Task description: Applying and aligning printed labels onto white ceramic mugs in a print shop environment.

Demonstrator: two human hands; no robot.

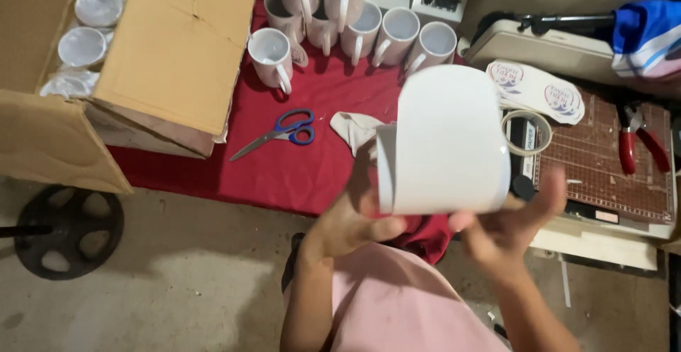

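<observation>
Both of my hands hold up a white mug wrapped in a white paper sheet (pixel 447 143) close in front of the camera. My left hand (pixel 351 217) grips it from the lower left. My right hand (pixel 511 221) holds its lower right edge, fingers curled under. The paper hides most of the mug body. Behind it, on the red cloth (pixel 284 160), stand several white mugs (pixel 355 22) in a cluster.
Blue-handled scissors (pixel 280 132) lie on the red cloth. An open cardboard box (pixel 142 54) holding wrapped mugs sits at left. A tape roll (pixel 526 132), printed paper cut-outs (pixel 539 89), red pliers (pixel 638 143) and a cutting board (pixel 610 174) are at right. A black wheel (pixel 67 231) lies on the floor.
</observation>
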